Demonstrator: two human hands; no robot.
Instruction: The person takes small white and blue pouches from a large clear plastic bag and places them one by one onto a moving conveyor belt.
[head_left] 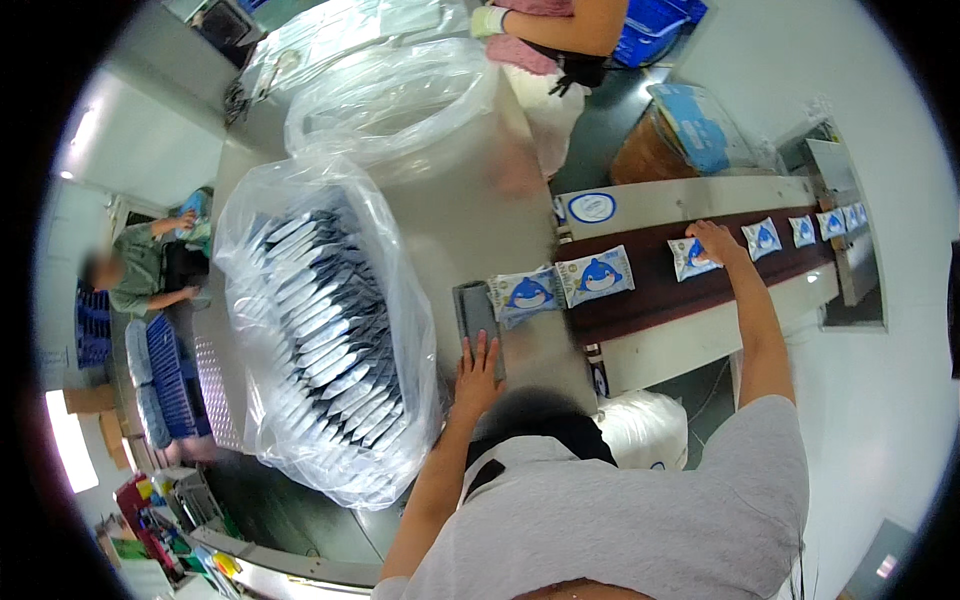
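My right hand [716, 241] spread flat on a packet [692, 259] mid-belt [660, 290] | left hand [477, 372] open, touching grey stack [476, 312] at counter [470, 220] edge | slide packet flat, don't crease it.

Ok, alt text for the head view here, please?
Seen from above, a person's right hand rests on a white and blue packet on a dark conveyor belt, while the left hand touches a grey tray. Beside it stands a clear bag packed with stacked packets.
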